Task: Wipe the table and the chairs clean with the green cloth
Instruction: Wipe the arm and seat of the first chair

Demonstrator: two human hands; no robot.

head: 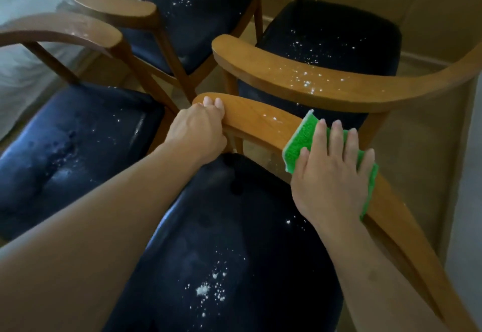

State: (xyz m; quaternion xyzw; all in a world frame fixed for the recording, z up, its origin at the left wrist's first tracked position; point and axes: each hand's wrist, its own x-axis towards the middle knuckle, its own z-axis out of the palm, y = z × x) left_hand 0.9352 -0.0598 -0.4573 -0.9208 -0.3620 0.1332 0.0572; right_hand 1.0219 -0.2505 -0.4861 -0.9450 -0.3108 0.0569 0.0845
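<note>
Green cloth (pixel 300 144) bears no readable writing.

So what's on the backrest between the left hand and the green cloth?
Head view: a stretch of wooden backrest with a few white specks, between left hand and green cloth.

Dim, warm indoor light; soft blur, wide-angle edge distortion.
</note>
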